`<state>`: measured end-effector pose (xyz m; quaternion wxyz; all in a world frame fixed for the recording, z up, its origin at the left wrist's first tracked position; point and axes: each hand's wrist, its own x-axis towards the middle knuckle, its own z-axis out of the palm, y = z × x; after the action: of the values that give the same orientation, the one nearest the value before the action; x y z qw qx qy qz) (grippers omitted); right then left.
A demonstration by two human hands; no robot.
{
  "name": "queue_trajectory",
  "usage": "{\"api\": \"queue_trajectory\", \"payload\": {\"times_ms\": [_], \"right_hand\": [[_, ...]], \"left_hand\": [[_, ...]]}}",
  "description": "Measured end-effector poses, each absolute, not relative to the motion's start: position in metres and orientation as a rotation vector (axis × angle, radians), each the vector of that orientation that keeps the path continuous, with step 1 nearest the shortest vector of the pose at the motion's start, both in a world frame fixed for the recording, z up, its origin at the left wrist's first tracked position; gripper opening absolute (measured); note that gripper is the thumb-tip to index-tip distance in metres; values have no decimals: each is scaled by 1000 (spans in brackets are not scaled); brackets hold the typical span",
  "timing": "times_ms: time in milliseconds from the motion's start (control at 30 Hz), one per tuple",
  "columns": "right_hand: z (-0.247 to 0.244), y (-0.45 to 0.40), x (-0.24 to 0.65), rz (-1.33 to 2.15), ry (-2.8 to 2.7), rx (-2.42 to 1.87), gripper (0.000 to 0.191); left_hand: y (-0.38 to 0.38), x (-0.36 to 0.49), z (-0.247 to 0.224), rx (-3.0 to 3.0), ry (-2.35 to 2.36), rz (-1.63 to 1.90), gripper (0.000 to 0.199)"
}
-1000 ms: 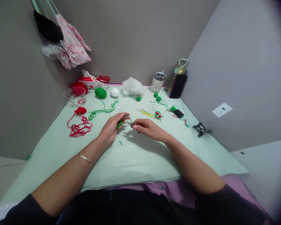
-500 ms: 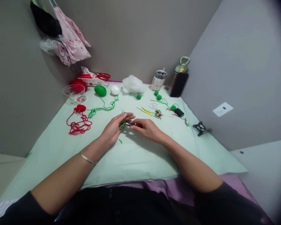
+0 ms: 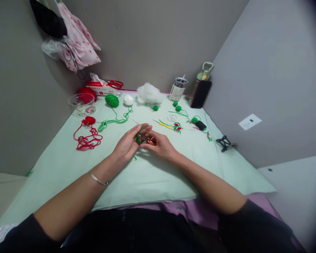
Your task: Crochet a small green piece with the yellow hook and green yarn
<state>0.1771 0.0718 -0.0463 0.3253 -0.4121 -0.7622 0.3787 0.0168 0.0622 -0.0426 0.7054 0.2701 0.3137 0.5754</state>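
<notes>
Over the middle of the pale green tabletop (image 3: 158, 179), my left hand (image 3: 127, 142) is closed on a small green and red crocheted piece (image 3: 139, 139). A thin strand or needle sticks out past its fingertips. My right hand (image 3: 162, 144) has its fingers wrapped round small scissors (image 3: 150, 140) with orange-red handles. Their blades point left and meet the crocheted piece. A short green yarn scrap (image 3: 135, 158) lies just below my left hand. Right of the hands is a yellow-handled crochet hook (image 3: 165, 125) beside another red and green piece (image 3: 177, 127).
At left lie tangled red yarn (image 3: 88, 140), a clear tub (image 3: 82, 105) and a green ball (image 3: 112, 101). White stuffing (image 3: 149, 94), a pen jar (image 3: 178, 89), a bottle (image 3: 204, 73) and a phone (image 3: 201, 94) stand behind. A black stand (image 3: 225, 143) is at right.
My right hand has turned and moved slightly left, bringing the scissors' orange-red handles and blades into clearer view at the crocheted piece. The whole view has shifted slightly.
</notes>
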Motion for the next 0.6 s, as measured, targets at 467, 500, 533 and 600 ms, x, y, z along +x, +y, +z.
{"api": "queue_trajectory", "payload": {"times_ms": [467,500,533,600], "right_hand": [[-39,78,187,1074,-2064,-1096,21],[-38,78,188,1074,-2066,-1098,22],[-37,77,188,1073,-2065,-1098,23],[-37,76,186,1072,-2049,-1096,26]], "left_hand": [[63,11,-33,514,683,1312,22],[63,10,-32,505,684,1315,22],[64,10,-31,496,686,1318,22],[64,10,-30,480,691,1331,21]]}}
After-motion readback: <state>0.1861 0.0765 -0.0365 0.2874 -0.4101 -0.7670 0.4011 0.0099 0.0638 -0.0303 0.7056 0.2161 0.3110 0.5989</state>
